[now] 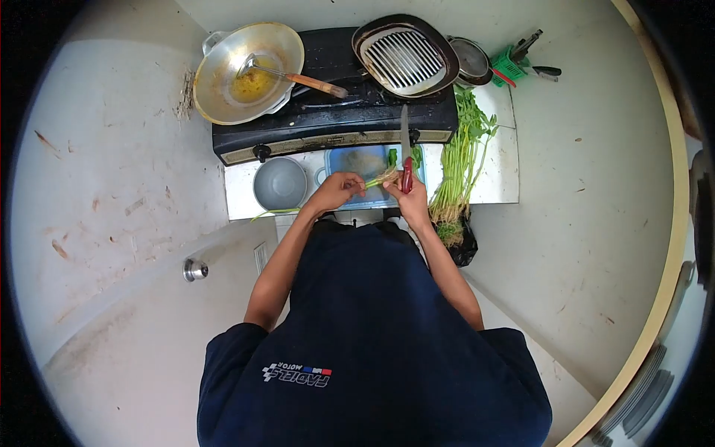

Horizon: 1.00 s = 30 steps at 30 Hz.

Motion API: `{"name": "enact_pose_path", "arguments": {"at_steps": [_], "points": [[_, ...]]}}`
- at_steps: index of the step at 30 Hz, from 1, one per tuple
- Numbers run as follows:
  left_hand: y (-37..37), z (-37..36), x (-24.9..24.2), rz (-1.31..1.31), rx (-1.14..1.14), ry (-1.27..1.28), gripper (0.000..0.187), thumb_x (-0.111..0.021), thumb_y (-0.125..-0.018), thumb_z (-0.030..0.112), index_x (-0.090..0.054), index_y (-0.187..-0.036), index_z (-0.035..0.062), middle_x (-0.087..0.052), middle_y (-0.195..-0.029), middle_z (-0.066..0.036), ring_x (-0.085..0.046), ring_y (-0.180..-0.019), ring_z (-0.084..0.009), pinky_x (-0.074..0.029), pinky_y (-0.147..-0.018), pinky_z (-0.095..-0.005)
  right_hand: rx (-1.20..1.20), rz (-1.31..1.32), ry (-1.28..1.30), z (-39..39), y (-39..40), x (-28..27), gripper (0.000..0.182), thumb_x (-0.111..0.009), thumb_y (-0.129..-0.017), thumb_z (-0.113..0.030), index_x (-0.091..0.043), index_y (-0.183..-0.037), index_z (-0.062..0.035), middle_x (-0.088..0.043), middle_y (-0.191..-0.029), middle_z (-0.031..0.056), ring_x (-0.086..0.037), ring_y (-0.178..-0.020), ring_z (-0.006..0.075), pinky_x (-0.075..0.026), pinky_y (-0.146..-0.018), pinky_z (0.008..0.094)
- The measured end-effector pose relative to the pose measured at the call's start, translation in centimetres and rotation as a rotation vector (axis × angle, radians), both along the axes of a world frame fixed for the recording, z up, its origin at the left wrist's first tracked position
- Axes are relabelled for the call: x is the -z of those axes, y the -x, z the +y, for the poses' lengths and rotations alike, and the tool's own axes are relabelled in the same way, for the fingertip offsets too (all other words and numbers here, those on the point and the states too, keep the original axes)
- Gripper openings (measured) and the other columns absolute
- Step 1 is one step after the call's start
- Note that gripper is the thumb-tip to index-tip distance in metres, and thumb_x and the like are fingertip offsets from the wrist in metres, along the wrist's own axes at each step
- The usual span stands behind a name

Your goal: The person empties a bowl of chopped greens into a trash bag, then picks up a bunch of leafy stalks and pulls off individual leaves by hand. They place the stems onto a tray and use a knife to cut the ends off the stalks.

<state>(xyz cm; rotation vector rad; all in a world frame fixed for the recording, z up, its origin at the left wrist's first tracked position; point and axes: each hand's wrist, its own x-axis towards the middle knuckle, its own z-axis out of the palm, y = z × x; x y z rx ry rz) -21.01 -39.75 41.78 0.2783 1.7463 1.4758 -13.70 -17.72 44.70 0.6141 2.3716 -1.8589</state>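
Observation:
My left hand (339, 192) is closed around the stem end of a small green stalk (374, 182) over a blue cutting board (344, 158). In my right hand (410, 203) is a knife (407, 173) with a red handle, its blade pointing up toward the stove. The fingertips of that hand also seem to touch the stalk's pale, stringy root end (389, 176). Bits of green leaf (392, 156) lie on the board. To the right rests a big bunch of leafy greens (458, 167), its roots over a black plastic bag (465, 249).
A grey bowl (280, 185) stands left of the board. Behind is a black stove (335, 119) bearing a wok (216, 78) with a wooden-handled ladle (316, 83), and a grill pan (365, 37). A green basket (506, 65) holds utensils by the right wall. A door knob (195, 270) is at left.

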Motion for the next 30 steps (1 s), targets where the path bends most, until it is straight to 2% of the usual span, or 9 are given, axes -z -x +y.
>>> {"name": "enact_pose_path", "arguments": {"at_steps": [2, 3, 4, 7, 9, 12, 13, 19, 30], "points": [[-0.3, 0.8, 1.2, 0.111, -0.039, 0.106, 0.014, -0.063, -0.096, 0.012, -0.072, -0.101, 0.0017, -0.074, -0.091, -0.008, -0.064, -0.08, -0.0149, -0.05, -0.072, -0.0312, -0.078, 0.139, -0.206, 1.3, -0.1, 1.3, 0.032, -0.083, -0.086, -0.018, -0.058, -0.075, -0.0019, -0.055, -0.081, 0.0073, -0.056, -0.08, 0.0201, -0.045, -0.071, 0.0353], [-0.2, 1.1, 1.6, 0.175, -0.057, 0.189, 0.014, -0.063, -0.095, 0.01, -0.072, -0.1, 0.0007, -0.075, -0.091, -0.01, -0.067, -0.083, -0.018, -0.052, -0.076, -0.0331, -0.165, 0.143, -0.314, 2.1, 0.0, 1.2, 0.033, -0.079, -0.09, -0.024, -0.062, -0.079, 0.0024, -0.057, -0.093, 0.0142, -0.058, -0.093, 0.027, -0.047, -0.079, 0.0394], [-0.2, 1.3, 2.4, 0.238, -0.074, 0.272, 0.014, -0.062, -0.094, 0.008, -0.072, -0.1, -0.0002, -0.075, -0.092, -0.013, -0.071, -0.085, -0.0211, -0.054, -0.08, -0.035, -0.147, 0.15, -0.304, 2.5, 0.0, 1.3, 0.032, -0.077, -0.092, -0.025, -0.064, -0.081, 0.003, -0.057, -0.093, 0.0141, -0.058, -0.093, 0.0274, -0.047, -0.079, 0.0395], [0.1, 1.6, 7.7, 0.37, -0.131, 0.253, 0.014, -0.063, -0.092, 0.008, -0.073, -0.099, 0.0006, -0.075, -0.092, -0.016, -0.071, -0.085, -0.0245, -0.054, -0.082, -0.0362, -0.145, 0.163, -0.274, 3.3, -0.6, 2.5, 0.033, -0.071, -0.096, -0.027, -0.067, -0.088, 0.0044, -0.059, -0.093, 0.0156, -0.06, -0.092, 0.0305, -0.048, -0.078, 0.0406], [0.3, 2.0, 9.1, 0.339, -0.143, 0.322, 0.013, -0.064, -0.092, 0.008, -0.072, -0.098, 0.0011, -0.075, -0.089, -0.015, -0.071, -0.083, -0.0237, -0.054, -0.079, -0.0361, -0.215, 0.169, -0.265, 4.5, -1.5, 3.7, 0.033, -0.068, -0.097, -0.028, -0.068, -0.091, 0.005, -0.06, -0.092, 0.0189, -0.062, -0.092, 0.0353, -0.048, -0.078, 0.0429], [-0.1, 3.0, 9.9, 0.31, -0.22, 0.355, 0.011, -0.064, -0.09, 0.007, -0.072, -0.097, 0.0027, -0.075, -0.087, -0.013, -0.072, -0.079, -0.0215, -0.054, -0.075, -0.0351, -0.373, 0.138, -0.369, 6.3, -3.3, 6.2, 0.03, -0.067, -0.098, -0.024, -0.066, -0.095, 0.0056, -0.057, -0.085, 0.0205, -0.061, -0.08, 0.0389, -0.048, -0.073, 0.0424], [-0.2, 3.2, 10.1, 0.304, -0.255, 0.356, 0.011, -0.064, -0.089, 0.007, -0.072, -0.096, 0.0034, -0.075, -0.086, -0.013, -0.072, -0.078, -0.0207, -0.054, -0.073, -0.0346, -0.42, 0.064, -0.431, 6.8, -3.7, 6.6, 0.029, -0.065, -0.097, -0.025, -0.064, -0.095, 0.0036, -0.062, -0.083, 0.0242, -0.063, -0.078, 0.0455, -0.05, -0.072, 0.047], [-0.4, 3.3, 11.6, 0.248, -0.334, 0.354, 0.012, -0.071, -0.087, 0.011, -0.072, -0.099, 0.0086, -0.069, -0.077, -0.005, -0.065, -0.071, -0.0135, -0.05, -0.068, -0.0311, -0.432, -0.109, -0.584, 8.0, -4.8, 7.4, 0.031, -0.061, -0.097, -0.033, -0.06, -0.114, -0.0069, -0.07, -0.08, 0.0248, -0.069, -0.078, 0.048, -0.053, -0.07, 0.0585], [-1.0, 3.6, 10.7, 0.326, -0.361, 0.382, 0.012, -0.07, -0.087, 0.012, -0.072, -0.097, 0.0075, -0.071, -0.076, -0.008, -0.066, -0.069, -0.0163, -0.051, -0.066, -0.0331, -0.408, -0.117, -0.57, 6.3, -6.6, 6.8, 0.035, -0.059, -0.098, -0.041, -0.06, -0.117, -0.0115, -0.072, -0.083, 0.0226, -0.07, -0.081, 0.0468, -0.053, -0.072, 0.0585]]}}
